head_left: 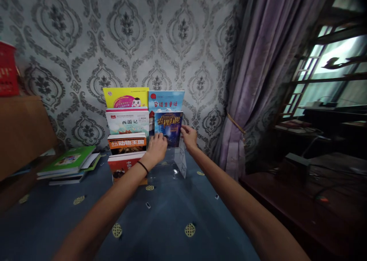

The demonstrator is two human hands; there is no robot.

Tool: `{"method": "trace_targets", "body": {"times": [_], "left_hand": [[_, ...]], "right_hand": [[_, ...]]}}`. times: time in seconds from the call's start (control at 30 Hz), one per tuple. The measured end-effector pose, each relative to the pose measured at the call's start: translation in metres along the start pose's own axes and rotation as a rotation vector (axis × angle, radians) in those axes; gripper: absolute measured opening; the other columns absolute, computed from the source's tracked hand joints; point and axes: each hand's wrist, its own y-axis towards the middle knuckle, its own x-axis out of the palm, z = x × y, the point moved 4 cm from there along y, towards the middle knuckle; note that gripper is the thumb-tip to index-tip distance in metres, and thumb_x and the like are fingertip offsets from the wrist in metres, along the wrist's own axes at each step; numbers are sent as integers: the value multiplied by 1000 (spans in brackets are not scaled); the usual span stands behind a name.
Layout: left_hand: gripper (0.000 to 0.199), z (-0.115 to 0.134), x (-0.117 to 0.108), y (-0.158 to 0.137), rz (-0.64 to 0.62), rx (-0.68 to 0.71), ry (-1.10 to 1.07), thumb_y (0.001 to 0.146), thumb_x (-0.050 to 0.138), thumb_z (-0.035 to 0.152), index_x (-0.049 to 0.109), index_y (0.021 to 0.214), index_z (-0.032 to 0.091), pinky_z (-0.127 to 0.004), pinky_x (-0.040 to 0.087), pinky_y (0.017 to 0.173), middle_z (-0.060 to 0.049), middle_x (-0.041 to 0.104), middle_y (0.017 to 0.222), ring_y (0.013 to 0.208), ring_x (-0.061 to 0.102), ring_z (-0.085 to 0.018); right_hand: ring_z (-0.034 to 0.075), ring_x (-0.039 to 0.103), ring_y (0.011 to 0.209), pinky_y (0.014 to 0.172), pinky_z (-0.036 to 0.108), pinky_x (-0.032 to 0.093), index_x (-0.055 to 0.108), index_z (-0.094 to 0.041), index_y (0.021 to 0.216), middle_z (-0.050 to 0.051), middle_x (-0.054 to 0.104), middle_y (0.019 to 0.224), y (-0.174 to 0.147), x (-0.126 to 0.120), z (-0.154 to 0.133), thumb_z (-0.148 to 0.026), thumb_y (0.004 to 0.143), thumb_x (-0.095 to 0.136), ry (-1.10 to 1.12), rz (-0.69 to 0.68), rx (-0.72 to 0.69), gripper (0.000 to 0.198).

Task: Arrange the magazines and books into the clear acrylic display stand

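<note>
A dark blue book (168,128) with gold lettering stands upright between my two hands. My left hand (157,146) is closed at its lower left edge, the thumb side partly hidden. My right hand (189,137) pinches its right edge. Directly behind it rises a light blue book (166,99). Both stand in a clear tiered stand (180,162), whose lower right tiers show through. In the left column of the stand are a yellow book (114,96), a white book (120,119), an orange-and-black book (129,143) and a red book (117,167), stepped from back to front.
Several books, a green one (69,161) on top, lie stacked on the blue tablecloth (155,230) at left. A brown box (23,134) with a red container (8,69) on it stands farther left. A purple curtain (258,62) hangs at right beside a dark desk (275,192).
</note>
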Motion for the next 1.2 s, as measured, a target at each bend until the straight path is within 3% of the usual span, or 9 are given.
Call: {"method": "trace_targets", "body": {"times": [0.23,0.37,0.63,0.73,0.9,1.07,1.2], "left_hand": [[32,2,-2,-5,-38,-14,-1,95,49,11,61,124,6,-37,47,96,-20,58,130,123,53,-28],[34,-1,-2,-6,-44,-24,-17,95,48,10,61,125,3,-38,46,97,-22,57,130,125,51,-29],[30,12,-17,-30,20,85,-98,93,48,8,61,120,1,-40,48,94,-22,57,125,119,54,-31],[28,21,-29,-51,40,151,-145,93,48,6,60,118,5,-39,48,97,-20,57,126,120,54,-28],[23,29,-27,-99,-74,211,-201,97,47,10,59,116,12,-41,50,100,-16,57,133,120,57,-27],[27,28,-4,-167,-96,239,-328,97,44,9,57,119,17,-45,50,105,-14,55,141,128,55,-27],[29,19,26,-223,-132,167,-409,95,43,9,60,116,22,-45,53,102,-10,58,139,126,59,-27]], "right_hand": [[21,63,64,57,35,56,77,-14,100,9,72,78,-3,1,1,-44,72,65,14,-4,78,43],[17,57,57,49,32,52,78,-16,95,5,68,70,-4,1,3,-39,69,67,-4,14,91,36],[22,62,64,54,36,53,77,-15,88,10,71,78,-12,-1,-4,-34,70,66,-20,8,104,29],[24,66,72,64,40,56,76,-15,91,10,73,84,-15,-2,-8,-38,69,65,-34,-22,84,33],[27,67,81,74,43,57,73,-15,101,10,74,87,-11,-2,-7,-45,72,60,-28,-66,52,44],[26,63,89,79,40,55,68,-19,87,6,72,88,-11,-3,-17,-40,67,63,58,-146,20,29],[24,62,86,71,36,56,62,-21,82,3,69,84,-13,-2,-25,-40,66,67,141,-216,59,25]]}}
